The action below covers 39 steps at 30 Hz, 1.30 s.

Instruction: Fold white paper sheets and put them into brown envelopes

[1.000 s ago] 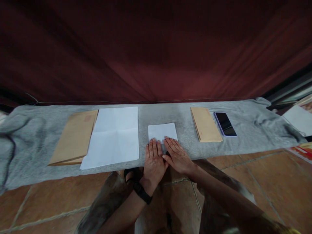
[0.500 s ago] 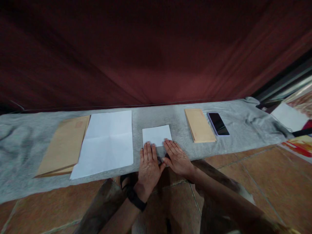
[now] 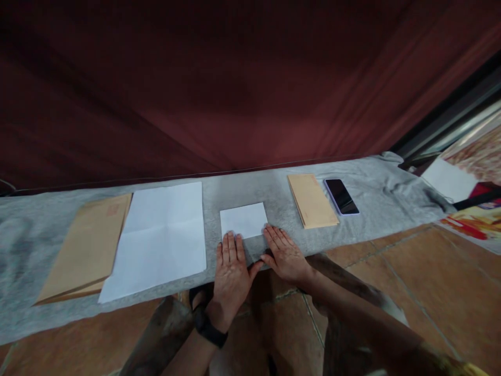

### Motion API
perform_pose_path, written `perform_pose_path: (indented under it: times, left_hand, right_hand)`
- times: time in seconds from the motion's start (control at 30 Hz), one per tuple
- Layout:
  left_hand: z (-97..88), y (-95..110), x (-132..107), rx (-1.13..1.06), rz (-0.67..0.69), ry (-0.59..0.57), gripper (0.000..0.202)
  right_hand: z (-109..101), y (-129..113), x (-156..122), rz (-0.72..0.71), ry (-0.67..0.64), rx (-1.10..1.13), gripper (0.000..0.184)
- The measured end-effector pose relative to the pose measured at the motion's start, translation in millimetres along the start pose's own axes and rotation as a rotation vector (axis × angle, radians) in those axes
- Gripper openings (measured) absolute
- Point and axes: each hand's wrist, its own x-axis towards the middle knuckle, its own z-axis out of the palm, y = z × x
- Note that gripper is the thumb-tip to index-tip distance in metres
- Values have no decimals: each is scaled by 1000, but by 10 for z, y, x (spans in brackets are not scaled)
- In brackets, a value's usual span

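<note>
A small white folded paper (image 3: 243, 219) lies flat on the grey cloth in front of me. My left hand (image 3: 231, 269) rests palm down, its fingertips on the paper's near left edge. On the near right corner of the paper lie the fingertips of my right hand (image 3: 286, 256), also flat with the fingers stretched out. The thumbs point toward each other and come close at the cloth's near edge. Larger white sheets (image 3: 160, 237) with a faint crease across them lie to the left of my left hand.
Big brown envelopes (image 3: 86, 243) lie at the far left, partly under the white sheets. Right of the small paper are smaller tan envelopes (image 3: 313, 201) and a phone (image 3: 342, 197). A dark red curtain (image 3: 235, 94) hangs behind the grey cloth (image 3: 270, 185). Tiled floor (image 3: 410, 277) shows below.
The whole view has shifted slightly, so the things on the cloth appear a little further left. Both hands stay flat at the near edge of the small paper.
</note>
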Motion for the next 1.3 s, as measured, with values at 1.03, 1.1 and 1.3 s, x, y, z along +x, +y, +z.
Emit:
perform_pose_path:
  times: [1.03,1.1,1.3]
  left_hand:
    - [-5,-36,-27,10,67,3,72]
    - [-14,-31,-24,4,64,4,73]
    - [-43,-13,-4,-36,30,-5,73]
  right_hand:
    - [54,-426,194,27,-8,37,71]
    - [71,-405,173,29,-1,11,72]
    - [98,-329,133,33,7,-33,74]
